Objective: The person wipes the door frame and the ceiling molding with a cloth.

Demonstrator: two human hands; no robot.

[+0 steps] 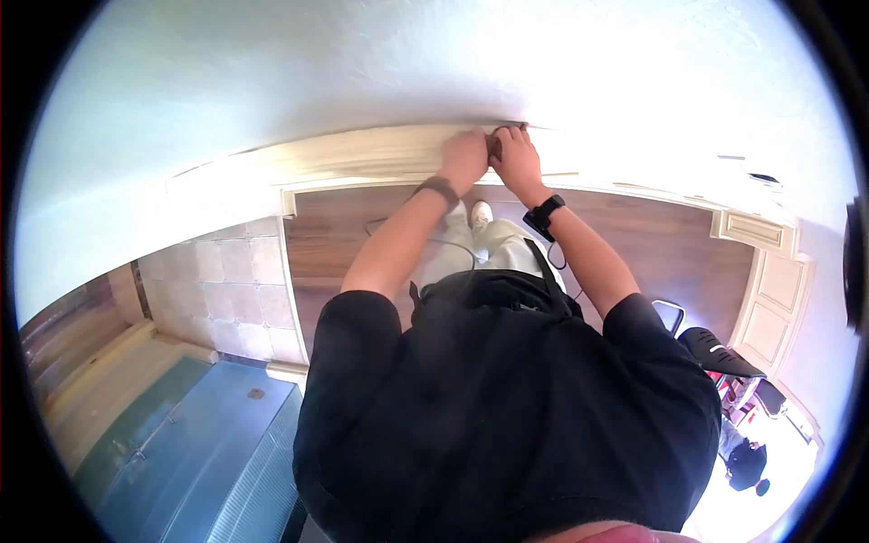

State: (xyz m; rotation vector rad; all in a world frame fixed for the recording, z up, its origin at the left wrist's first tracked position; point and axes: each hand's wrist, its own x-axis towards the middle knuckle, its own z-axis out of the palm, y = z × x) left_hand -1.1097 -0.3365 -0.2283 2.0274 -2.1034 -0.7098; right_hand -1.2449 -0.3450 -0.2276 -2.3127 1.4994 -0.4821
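Both hands are raised together at a cream-coloured ledge or frame [380, 156] along the wall. A small dark brown object [494, 147] shows between them; its kind cannot be made out. My right hand [518, 161] has its fingers bent and closed around this object, against the wall's lower edge. Just beside it, my left hand [464, 157] is blurred by motion, and its fingers are largely hidden. A dark band [438, 188] circles the left wrist, and a black strapped device [544, 217] with a thin cable sits on the right one.
Below are a brown wood-look floor [661, 231] and pale floor tiles [240, 281] at left. A blue glossy surface [195, 443] fills the lower left. Cream panelled woodwork [774, 294] stands at right, near a black chair-like object [720, 353]. Another person [747, 463] is at lower right.
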